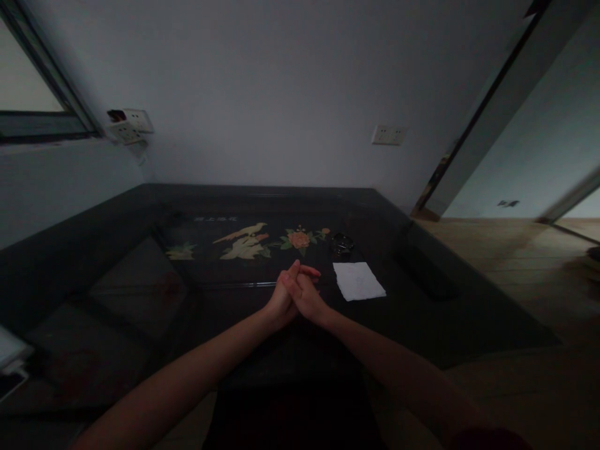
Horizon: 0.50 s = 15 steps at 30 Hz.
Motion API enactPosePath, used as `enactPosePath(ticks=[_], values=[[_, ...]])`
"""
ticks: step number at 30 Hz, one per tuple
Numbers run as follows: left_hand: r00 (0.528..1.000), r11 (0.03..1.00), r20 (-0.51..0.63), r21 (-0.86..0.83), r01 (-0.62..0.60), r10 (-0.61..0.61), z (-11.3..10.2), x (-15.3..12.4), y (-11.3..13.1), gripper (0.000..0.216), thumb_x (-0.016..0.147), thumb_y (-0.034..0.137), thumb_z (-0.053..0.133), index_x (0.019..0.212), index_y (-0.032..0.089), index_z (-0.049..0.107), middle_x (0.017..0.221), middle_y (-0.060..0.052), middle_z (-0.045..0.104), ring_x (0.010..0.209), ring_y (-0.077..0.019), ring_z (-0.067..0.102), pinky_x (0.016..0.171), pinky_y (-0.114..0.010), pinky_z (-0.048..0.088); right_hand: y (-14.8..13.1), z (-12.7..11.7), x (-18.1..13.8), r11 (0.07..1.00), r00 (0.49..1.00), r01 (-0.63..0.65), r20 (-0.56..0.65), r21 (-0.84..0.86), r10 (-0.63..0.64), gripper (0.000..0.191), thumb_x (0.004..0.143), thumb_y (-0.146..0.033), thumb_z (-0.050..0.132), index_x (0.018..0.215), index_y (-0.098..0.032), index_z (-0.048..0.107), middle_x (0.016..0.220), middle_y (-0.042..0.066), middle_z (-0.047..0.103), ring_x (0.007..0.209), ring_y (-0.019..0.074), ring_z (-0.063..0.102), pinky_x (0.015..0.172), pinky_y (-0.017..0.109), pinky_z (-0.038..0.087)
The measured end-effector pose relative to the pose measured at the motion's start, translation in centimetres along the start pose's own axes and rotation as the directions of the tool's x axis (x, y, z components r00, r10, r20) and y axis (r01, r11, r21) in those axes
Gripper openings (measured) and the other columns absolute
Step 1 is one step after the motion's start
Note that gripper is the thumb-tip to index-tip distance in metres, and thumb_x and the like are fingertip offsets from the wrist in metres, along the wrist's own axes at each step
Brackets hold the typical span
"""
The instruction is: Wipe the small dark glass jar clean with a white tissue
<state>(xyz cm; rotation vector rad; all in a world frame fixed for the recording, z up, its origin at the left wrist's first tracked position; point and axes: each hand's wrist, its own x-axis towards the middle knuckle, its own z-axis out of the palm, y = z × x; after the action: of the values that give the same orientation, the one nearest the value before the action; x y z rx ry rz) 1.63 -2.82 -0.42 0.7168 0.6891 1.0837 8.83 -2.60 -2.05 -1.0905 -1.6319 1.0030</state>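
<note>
My left hand point(280, 299) and my right hand point(308, 298) meet palm to palm above the middle of a dark glass-topped table point(140, 294). Their fingers cross and press against each other, and the tips point away from me. Nothing shows between the palms. A white sheet of paper point(359, 280) lies flat on the table just to the right of my right hand. Beyond the hands, a dark panel painted with birds and an orange flower point(299, 239) lies under the glass.
A small dark glass dish point(342, 244) stands behind the paper. Wall sockets point(388, 135) sit above the table, with another socket block point(129, 124) in the left corner under a window. A wooden floor point(506, 250) and a doorway lie to the right. White items point(12, 359) rest at the table's left edge.
</note>
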Motion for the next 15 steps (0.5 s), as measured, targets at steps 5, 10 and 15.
enactPosePath(ticks=[5,10,15], values=[[1.000,1.000,-0.013,-0.005,-0.002,0.002,0.5,-0.1,0.2,0.036,0.080,0.048,0.059,0.077,0.013,0.067,0.088,-0.007,0.062,0.079,-0.0169,0.055,0.070,-0.028,0.047,-0.1,-0.1,0.1,0.997,0.997,-0.073,-0.037,0.017,0.074,0.038,0.089,-0.049,0.044,0.076,-0.016,0.061,0.076,0.006,0.062,0.080,0.0209,0.061,0.073,0.031,0.046],[0.999,0.997,-0.008,-0.059,0.050,-0.050,0.7,-0.1,0.2,0.032,0.083,0.044,0.056,0.090,0.014,0.066,0.086,-0.006,0.062,0.073,-0.0155,0.055,0.069,-0.028,0.046,0.6,0.0,0.6,0.991,0.989,-0.131,-0.063,0.035,0.133,0.034,0.090,-0.043,0.042,0.077,-0.017,0.059,0.077,0.007,0.061,0.080,0.0214,0.060,0.076,0.033,0.046],[0.997,0.994,0.032,-0.080,0.070,-0.068,0.3,0.2,0.2,0.035,0.081,0.048,0.058,0.099,0.019,0.065,0.086,-0.004,0.062,0.073,-0.0149,0.057,0.065,-0.026,0.044,0.8,-0.2,0.8,0.987,0.989,-0.141,-0.031,0.071,0.144,0.035,0.091,-0.045,0.042,0.077,-0.018,0.060,0.073,0.005,0.060,0.078,0.0214,0.060,0.076,0.034,0.046]])
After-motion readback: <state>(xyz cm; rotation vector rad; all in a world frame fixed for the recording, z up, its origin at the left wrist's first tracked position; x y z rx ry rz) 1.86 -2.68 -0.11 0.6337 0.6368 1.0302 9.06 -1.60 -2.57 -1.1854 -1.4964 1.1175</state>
